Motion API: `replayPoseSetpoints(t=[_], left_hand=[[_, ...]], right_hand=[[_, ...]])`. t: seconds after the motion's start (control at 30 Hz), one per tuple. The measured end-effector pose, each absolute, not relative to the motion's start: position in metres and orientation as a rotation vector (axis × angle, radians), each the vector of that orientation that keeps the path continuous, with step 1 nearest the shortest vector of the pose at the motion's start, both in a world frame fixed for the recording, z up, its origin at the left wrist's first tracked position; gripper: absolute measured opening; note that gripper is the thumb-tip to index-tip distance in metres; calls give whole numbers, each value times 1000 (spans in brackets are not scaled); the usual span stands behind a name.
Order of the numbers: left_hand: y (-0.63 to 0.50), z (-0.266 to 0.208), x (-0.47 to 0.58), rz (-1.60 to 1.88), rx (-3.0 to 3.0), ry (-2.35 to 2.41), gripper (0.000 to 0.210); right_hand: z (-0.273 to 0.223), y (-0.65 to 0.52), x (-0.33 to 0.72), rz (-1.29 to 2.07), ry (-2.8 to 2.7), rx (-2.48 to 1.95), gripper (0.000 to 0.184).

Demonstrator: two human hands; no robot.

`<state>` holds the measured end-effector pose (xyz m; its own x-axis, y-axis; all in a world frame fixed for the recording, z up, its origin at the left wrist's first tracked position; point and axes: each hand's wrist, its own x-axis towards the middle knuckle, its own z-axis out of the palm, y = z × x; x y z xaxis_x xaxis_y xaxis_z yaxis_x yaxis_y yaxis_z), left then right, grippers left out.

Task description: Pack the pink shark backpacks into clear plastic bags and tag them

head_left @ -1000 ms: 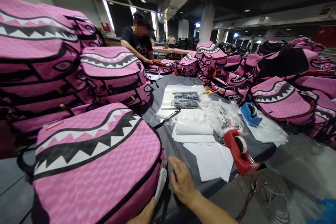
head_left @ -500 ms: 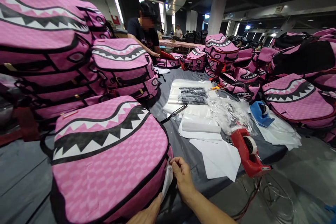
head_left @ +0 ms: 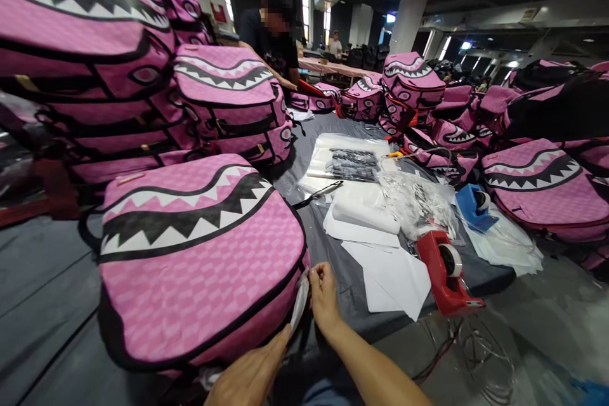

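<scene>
R hand (head_left: 325,295) lying nr-closed at far end of slim white plastic-looking strip (head_left: 299,306); can't tell if I'm pinching. Strip lying just L of it, long axis running along side of pink checked shark-mouth backpack (head_left: 200,266). L hand (head_left: 254,368) lying flattish nr lower end, grip unclear.

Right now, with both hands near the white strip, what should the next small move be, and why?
Perhaps smooth the white strip along the pink bag, since the right hand is at its upper end and the left hand by its lower end.
</scene>
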<state>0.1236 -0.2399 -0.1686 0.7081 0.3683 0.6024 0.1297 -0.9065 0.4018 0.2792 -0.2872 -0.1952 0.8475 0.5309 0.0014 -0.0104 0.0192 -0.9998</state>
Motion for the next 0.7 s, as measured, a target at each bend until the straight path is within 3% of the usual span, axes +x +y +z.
replayPoseSetpoints(t=[0.17,0.27,0.33,0.4,0.53,0.63,0.7], left_hand=[[-245,-157,94,1250,2699,403,44],[-229,-161,69,1300,2937,382,30],[-217,-172,39,1282,2991,458,32],[-207,-182,7,1292,2877,660,39],[-187,-166,-16,1326,2139,1345,27],[-159,-119,15,1093,1319,1417,59],[-140,-88,41,1011,1167,1313,78]], right_hand=[[-179,-289,283,493,-623,-1455,39],[-172,-280,298,617,-602,-1462,51],[-170,-280,310,708,-586,-1473,56],[-170,-286,319,772,-580,-1484,59],[-174,-296,322,982,-486,-1403,68],[-174,-285,310,1041,-374,-1357,69],[-166,-275,300,979,-304,-1375,68]])
